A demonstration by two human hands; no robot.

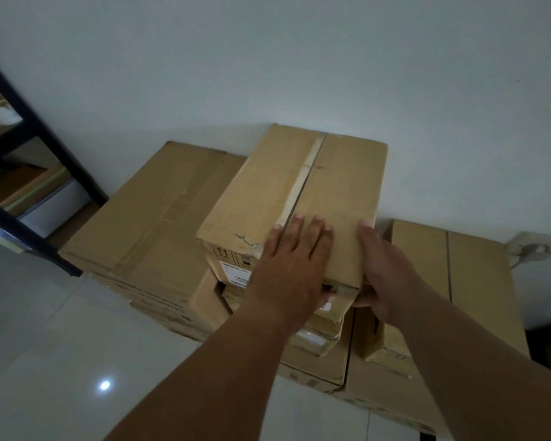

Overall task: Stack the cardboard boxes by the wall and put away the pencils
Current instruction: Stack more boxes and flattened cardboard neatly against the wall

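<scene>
Dim, grey light is flattening the scene, a small lamp glare is shining on the glossy white tiled floor (105,385) at seven o'clock, and wide-angle distortion is bending the edges.

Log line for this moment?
stage: stacking | left hand: flat atop taped brown cardboard box | right hand: gripping its near-right corner | pencils: unseen

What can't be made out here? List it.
Head view only:
- Box label: the print is too small and partly behind the left hand.
- Right hand: its fingertips are hidden under the top box.
- Lower boxes: covered by the arms.
- Pencils: none in view.
</scene>
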